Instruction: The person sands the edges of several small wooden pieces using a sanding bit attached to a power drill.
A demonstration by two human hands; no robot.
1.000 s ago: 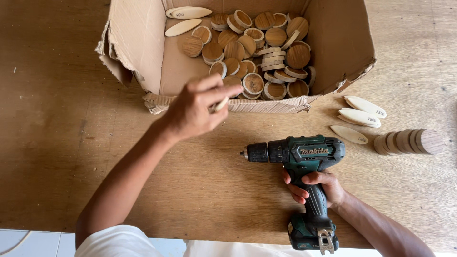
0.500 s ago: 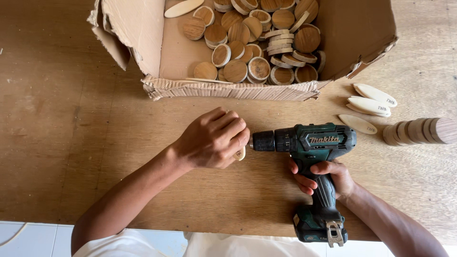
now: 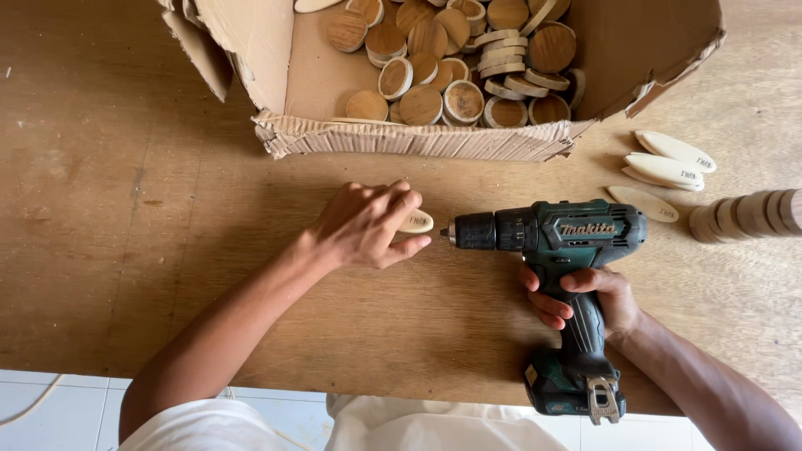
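Observation:
My left hand [image 3: 368, 225] pinches a small pale oval wooden piece [image 3: 416, 221] on edge against the wooden table [image 3: 125, 250]. Just to its right lies a dark green cordless drill [image 3: 551, 238], its chuck pointing left at the piece, a short gap away. My right hand [image 3: 589, 301] is wrapped around the drill's grip, with the battery end toward me.
An open cardboard box [image 3: 418, 138] at the back holds several round wooden discs [image 3: 455, 58]. Three pale oval pieces [image 3: 664, 171] lie at the right, beside a row of wooden discs on edge [image 3: 743, 215]. White floor tiles [image 3: 50, 413] show below the table's front edge.
My left hand came back from the box with an oval piece and set it in front of the drill's chuck. The drill and right hand barely moved.

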